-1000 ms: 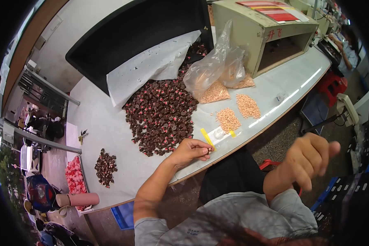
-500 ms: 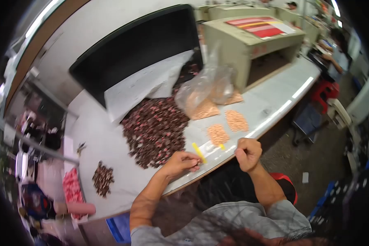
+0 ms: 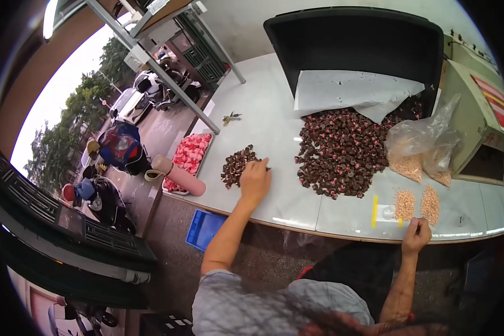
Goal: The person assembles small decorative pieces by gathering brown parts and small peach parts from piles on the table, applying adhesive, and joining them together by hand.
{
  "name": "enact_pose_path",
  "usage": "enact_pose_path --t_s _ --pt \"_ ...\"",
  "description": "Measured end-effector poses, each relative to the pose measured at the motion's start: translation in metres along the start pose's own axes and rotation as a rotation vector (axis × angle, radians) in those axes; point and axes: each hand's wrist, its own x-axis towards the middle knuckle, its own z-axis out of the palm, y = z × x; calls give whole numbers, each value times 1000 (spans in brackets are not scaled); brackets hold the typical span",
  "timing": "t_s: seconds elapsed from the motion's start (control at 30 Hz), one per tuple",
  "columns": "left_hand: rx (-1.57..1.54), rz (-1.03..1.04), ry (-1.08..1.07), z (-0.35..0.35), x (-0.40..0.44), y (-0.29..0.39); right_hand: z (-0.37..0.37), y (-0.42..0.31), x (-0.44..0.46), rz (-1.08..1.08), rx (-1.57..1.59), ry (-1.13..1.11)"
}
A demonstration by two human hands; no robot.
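My left hand [image 3: 255, 183] is at the right side of a small pile of dark pieces [image 3: 233, 168], its fingers drawn together; what they hold, if anything, is hidden. My right hand [image 3: 416, 236] is closed in a pinch at the table's front edge, just below two small heaps of beige pieces [image 3: 404, 204] [image 3: 430, 205]; anything between its fingertips is too small to tell. Beside the left heap lies a clear patch with yellow strips [image 3: 374, 211]. A large pile of dark and pink pieces [image 3: 339, 151] spreads between my hands.
A black bin [image 3: 358, 42] lies tipped behind the large pile, with a white sheet [image 3: 347, 92]. Clear bags [image 3: 417, 134] of beige pieces stand by a box [image 3: 476, 112]. At the left are a tray of pink pieces [image 3: 191, 152], a pink bottle [image 3: 185, 180] and a sprig [image 3: 232, 117].
The view has turned left. My left hand has moved from beside the yellow strip to the small dark pile. My right hand, raised and loosely spread earlier, is now closed by the beige heaps.
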Motion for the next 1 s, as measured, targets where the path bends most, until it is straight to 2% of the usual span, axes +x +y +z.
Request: enact_pose_path --t_s 0.1,0.23,0.33,0.47,0.57,0.87,1.0 --pt "111 29 -103 0 -17 -19 -2 1 2 51 18 1" --pt "244 -76 -100 -3 -19 -16 -1 4 1 80 41 12" --pt "127 -79 -66 -6 -11 1 -1 4 2 75 42 15" --pt "-537 -74 -345 8 2 28 0 3 2 76 42 17" --pt "-515 33 -478 4 15 51 0 3 2 115 50 25" --pt "-416 -98 -583 9 13 64 -3 5 0 154 50 -27" --pt "-381 -109 -562 1 9 59 0 2 3 146 55 -3"
